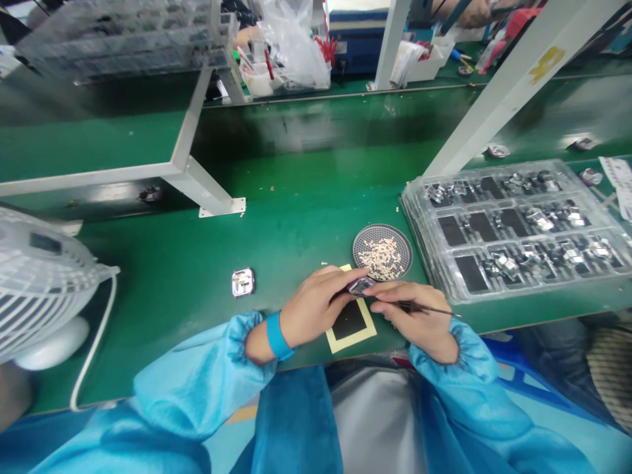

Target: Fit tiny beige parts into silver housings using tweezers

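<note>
Between the fingers of my left hand (pixel 313 303) is a small squarish device housing (pixel 361 285) with a dark, shiny inside. My right hand (pixel 417 316) is closed on slim dark tweezers (pixel 434 309), whose tip end lies at the housing and is hidden by my fingers. Both hands are over a black pad with a yellow border (pixel 351 322). Just beyond them, a round grey perforated dish (pixel 357 249) holds a heap of tiny cream-coloured parts (pixel 382 258). A similar housing (pixel 243 282), open side up, lies on the bench left of my left hand.
Stacked clear trays (pixel 444 283) with small electronic parts stand at the right. A white fan (pixel 44 283) with its cord takes the left side. A white metal shelf leg (pixel 212 187) is bolted to the green bench (pixel 291 230). Another person's hand (pixel 469 12) shows at the far back.
</note>
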`<action>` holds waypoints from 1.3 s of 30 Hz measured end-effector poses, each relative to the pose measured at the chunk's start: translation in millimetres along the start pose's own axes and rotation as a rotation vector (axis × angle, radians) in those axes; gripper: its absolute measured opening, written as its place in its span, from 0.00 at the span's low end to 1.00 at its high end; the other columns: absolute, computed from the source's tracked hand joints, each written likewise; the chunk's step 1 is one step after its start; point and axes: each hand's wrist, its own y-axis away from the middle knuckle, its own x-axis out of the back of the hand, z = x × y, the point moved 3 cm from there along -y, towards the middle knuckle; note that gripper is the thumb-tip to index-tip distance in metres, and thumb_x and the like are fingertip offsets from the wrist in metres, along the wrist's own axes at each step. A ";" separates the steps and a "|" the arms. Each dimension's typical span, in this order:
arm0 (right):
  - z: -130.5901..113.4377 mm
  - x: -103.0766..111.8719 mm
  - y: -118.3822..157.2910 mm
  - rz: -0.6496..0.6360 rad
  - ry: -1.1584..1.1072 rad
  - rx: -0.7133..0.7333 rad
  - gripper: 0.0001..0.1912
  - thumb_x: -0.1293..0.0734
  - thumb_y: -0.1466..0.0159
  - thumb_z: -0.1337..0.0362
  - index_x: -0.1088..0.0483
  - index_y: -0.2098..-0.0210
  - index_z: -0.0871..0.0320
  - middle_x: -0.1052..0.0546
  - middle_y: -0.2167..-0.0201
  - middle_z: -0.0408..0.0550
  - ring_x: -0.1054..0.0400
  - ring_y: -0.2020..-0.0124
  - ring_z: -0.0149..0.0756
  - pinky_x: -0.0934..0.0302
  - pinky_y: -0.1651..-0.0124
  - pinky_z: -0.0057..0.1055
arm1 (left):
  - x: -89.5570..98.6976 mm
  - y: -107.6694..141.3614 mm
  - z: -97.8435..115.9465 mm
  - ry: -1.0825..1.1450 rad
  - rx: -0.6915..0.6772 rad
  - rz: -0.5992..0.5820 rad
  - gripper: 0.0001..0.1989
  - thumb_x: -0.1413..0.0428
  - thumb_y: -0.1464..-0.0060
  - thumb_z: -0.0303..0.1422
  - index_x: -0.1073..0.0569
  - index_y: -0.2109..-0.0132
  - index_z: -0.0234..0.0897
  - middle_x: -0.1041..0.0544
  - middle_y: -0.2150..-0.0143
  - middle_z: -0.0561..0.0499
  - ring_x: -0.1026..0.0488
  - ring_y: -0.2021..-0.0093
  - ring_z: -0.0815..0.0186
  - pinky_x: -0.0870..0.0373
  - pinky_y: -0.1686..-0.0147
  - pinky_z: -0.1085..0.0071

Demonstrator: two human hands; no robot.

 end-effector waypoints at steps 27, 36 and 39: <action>-9.5 124.4 -114.7 0.073 1.001 -0.265 0.10 0.30 0.34 0.60 0.22 0.56 0.56 0.24 0.73 0.45 0.32 0.72 0.37 0.42 0.66 0.33 | 4.1 -6.3 -8.2 0.853 0.349 0.190 0.19 0.34 0.49 0.35 0.32 0.55 0.34 0.22 0.59 0.47 0.21 0.62 0.66 0.23 0.61 0.72; 24.8 134.1 -149.1 -0.131 1.146 -0.372 0.13 0.26 0.39 0.56 0.21 0.57 0.55 0.23 0.71 0.46 0.30 0.69 0.39 0.44 0.67 0.32 | 7.8 -6.7 -10.2 0.817 0.375 0.164 0.24 0.34 0.49 0.33 0.28 0.47 0.31 0.20 0.55 0.43 0.21 0.56 0.65 0.24 0.52 0.70; 21.8 133.9 -144.5 -0.076 1.124 -0.326 0.11 0.25 0.41 0.57 0.23 0.62 0.56 0.23 0.71 0.45 0.31 0.70 0.37 0.46 0.69 0.31 | 8.8 -5.8 -6.9 0.825 0.375 0.155 0.22 0.35 0.48 0.34 0.27 0.48 0.30 0.19 0.58 0.44 0.21 0.62 0.67 0.23 0.56 0.70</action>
